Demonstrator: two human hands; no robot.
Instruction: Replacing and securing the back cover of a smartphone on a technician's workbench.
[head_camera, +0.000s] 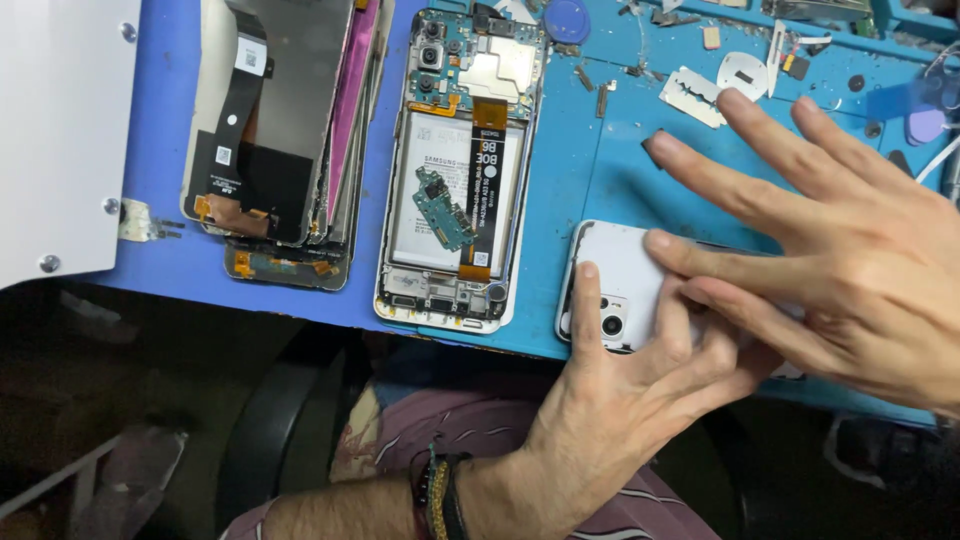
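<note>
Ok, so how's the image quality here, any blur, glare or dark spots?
Head view: the opened phone and blue mat are evenly lit and sharp; the right hand is slightly motion-blurred at its fingertips; mild glare on the white phone back under the left hand; below the table edge it falls into deep shadow.

Opened phone (458, 170) was laid at the middle of the bench (590, 170), a small circuit board (445, 208) resting on its battery. Stack of screen panels (285, 130) was placed to its left, a flat panel (60, 130) further left. Phone back cover (625, 270) was set at the near edge, right of the opened phone, under both hands: left hand (620, 400) nearer, right hand (850, 240) beyond. Razor blade (695, 97) was laid behind the cover.
</note>
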